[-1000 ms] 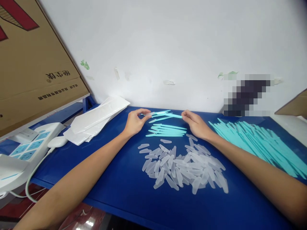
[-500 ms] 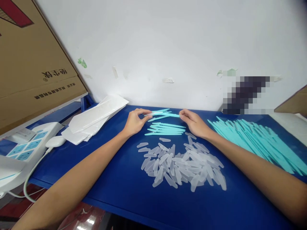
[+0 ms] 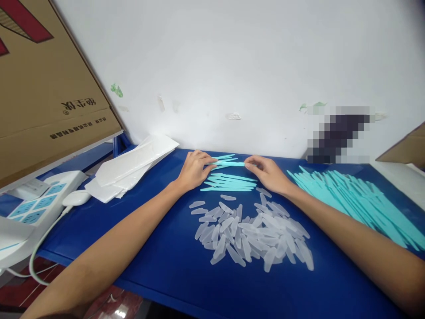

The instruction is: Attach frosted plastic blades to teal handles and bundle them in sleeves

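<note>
- Turquoise stick (image 3: 234,163) is held up past the near row, lying pretty much along a 9-to-3 o'clock line, so its long axis runs straight from hand to hand.
- From the right hand (image 3: 268,173) it's found at 9 o'clock, with its right end pinched between thumb and fingertips.
- From the left hand (image 3: 195,170) it's found at 3 o'clock; that end looks pinched too, but it's mostly covered by the fingers, so whether a clear piece is tucked in there can't be told.
- Neither hand can really be called nearer, since an end is taken by each.
- A few loose sticks (image 3: 226,157) are crossed right around it, touching or not can't be made out.
- At 6 o'clock a small row of sticks (image 3: 230,182) is laid out, then the translucent pieces (image 3: 255,235) are piled below.
- Between 3 and 4 o'clock, a bigger heap of sticks (image 3: 355,204) is spread.
</note>
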A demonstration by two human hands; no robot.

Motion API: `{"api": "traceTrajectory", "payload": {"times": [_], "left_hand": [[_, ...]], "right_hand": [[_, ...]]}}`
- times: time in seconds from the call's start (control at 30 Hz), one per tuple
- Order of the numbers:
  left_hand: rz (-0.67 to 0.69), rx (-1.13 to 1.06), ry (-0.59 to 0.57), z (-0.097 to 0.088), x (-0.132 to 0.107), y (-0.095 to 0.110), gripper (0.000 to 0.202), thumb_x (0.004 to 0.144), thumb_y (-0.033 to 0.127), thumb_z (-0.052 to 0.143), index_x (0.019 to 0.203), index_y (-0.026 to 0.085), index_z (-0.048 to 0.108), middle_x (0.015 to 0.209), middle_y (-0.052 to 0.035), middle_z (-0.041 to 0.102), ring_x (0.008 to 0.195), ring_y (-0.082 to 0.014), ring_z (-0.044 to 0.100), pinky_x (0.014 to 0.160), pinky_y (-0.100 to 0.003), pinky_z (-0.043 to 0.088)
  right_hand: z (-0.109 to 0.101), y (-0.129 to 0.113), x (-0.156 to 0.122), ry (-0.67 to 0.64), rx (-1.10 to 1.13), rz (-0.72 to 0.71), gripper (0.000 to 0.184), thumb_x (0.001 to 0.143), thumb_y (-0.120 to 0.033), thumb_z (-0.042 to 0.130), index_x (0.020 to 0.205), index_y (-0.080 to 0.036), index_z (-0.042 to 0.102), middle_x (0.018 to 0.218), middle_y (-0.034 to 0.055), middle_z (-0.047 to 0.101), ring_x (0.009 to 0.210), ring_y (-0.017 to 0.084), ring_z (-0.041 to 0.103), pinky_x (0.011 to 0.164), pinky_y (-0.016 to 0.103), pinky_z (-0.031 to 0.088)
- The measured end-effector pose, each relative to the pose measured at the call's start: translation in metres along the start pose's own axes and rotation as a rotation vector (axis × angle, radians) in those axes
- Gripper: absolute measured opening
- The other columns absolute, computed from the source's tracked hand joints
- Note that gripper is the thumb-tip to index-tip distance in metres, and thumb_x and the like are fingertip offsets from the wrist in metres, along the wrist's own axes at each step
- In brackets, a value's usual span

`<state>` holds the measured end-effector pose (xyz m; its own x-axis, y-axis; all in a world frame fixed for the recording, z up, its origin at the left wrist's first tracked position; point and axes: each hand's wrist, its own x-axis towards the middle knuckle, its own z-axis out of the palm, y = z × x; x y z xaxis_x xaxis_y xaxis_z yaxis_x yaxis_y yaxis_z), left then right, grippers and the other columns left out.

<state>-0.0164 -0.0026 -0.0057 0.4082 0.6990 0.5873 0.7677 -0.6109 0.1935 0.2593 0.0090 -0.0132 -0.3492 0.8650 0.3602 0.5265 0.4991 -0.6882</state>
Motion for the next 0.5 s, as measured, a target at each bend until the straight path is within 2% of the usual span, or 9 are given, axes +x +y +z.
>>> {"api": "traceTrajectory", "payload": {"times": [0.07, 0.13, 0.17, 0.23, 0.3, 0.4, 0.5], "left_hand": [[-0.026, 0.055, -0.046, -0.001, -0.001, -0.004, 0.02, 0.093, 0.03, 0.064, 0.106, 0.02, 0.076, 0.1, -0.0077, 0.076, 0.099, -0.0259, 0.06, 0.085, -0.041, 0.038], [-0.063, 0.074, -0.078, -0.002, -0.003, -0.009, 0.02, 0.093, 0.032, 0.064, 0.105, 0.021, 0.077, 0.102, -0.0076, 0.076, 0.102, -0.0268, 0.058, 0.086, -0.041, 0.037], [-0.078, 0.074, -0.092, -0.003, -0.003, -0.011, 0.02, 0.093, 0.033, 0.065, 0.104, 0.022, 0.077, 0.103, -0.0075, 0.075, 0.103, -0.0272, 0.057, 0.086, -0.042, 0.037], [-0.111, 0.067, -0.11, -0.002, -0.004, -0.014, 0.021, 0.092, 0.037, 0.065, 0.103, 0.023, 0.077, 0.107, -0.0073, 0.074, 0.106, -0.0282, 0.056, 0.086, -0.042, 0.037], [-0.145, 0.054, -0.108, -0.002, -0.005, -0.017, 0.023, 0.09, 0.041, 0.067, 0.103, 0.023, 0.077, 0.11, -0.0073, 0.072, 0.107, -0.0287, 0.055, 0.087, -0.043, 0.038], [-0.155, 0.01, -0.053, -0.006, -0.005, -0.013, 0.024, 0.089, 0.041, 0.068, 0.103, 0.022, 0.076, 0.109, -0.0078, 0.069, 0.104, -0.0269, 0.055, 0.089, -0.042, 0.041], [-0.032, -0.082, -0.041, -0.015, -0.005, 0.005, 0.026, 0.095, 0.04, 0.059, 0.104, 0.021, 0.075, 0.105, -0.0081, 0.066, 0.098, -0.0227, 0.056, 0.088, -0.038, 0.043]], "right_hand": [[-0.001, -0.005, -0.002, 0.088, -0.094, -0.008, 0.025, 0.09, -0.04, 0.055, 0.103, -0.02, 0.06, 0.102, 0.008, 0.062, 0.078, 0.019, 0.057, 0.074, 0.034, 0.044], [-0.004, -0.016, -0.005, 0.092, -0.223, -0.055, 0.025, 0.088, -0.038, 0.058, 0.106, -0.02, 0.058, 0.11, 0.0095, 0.058, 0.081, 0.02, 0.057, 0.076, 0.035, 0.045], [-0.005, -0.022, -0.006, 0.029, -0.285, -0.091, 0.024, 0.089, -0.038, 0.058, 0.105, -0.021, 0.059, 0.11, 0.009, 0.057, 0.082, 0.02, 0.057, 0.076, 0.035, 0.045], [-0.009, -0.036, -0.008, -0.182, -0.38, -0.15, 0.018, 0.091, -0.038, 0.056, 0.1, -0.023, 0.061, 0.104, 0.0066, 0.057, 0.081, 0.019, 0.057, 0.073, 0.034, 0.044], [-0.011, -0.043, -0.009, -0.307, -0.471, -0.153, 0.018, 0.093, -0.038, 0.053, 0.098, -0.024, 0.062, 0.099, 0.0056, 0.058, 0.079, 0.019, 0.057, 0.068, 0.032, 0.041], [-0.011, -0.041, -0.007, -0.321, -0.566, -0.094, 0.02, 0.095, -0.035, 0.048, 0.101, -0.023, 0.063, 0.1, 0.0068, 0.058, 0.078, 0.02, 0.057, 0.065, 0.032, 0.039], [-0.011, -0.029, -0.003, -0.342, -0.514, -0.033, 0.02, 0.094, -0.034, 0.047, 0.096, -0.022, 0.062, 0.098, 0.0078, 0.059, 0.079, 0.021, 0.057, 0.069, 0.033, 0.04]]}}
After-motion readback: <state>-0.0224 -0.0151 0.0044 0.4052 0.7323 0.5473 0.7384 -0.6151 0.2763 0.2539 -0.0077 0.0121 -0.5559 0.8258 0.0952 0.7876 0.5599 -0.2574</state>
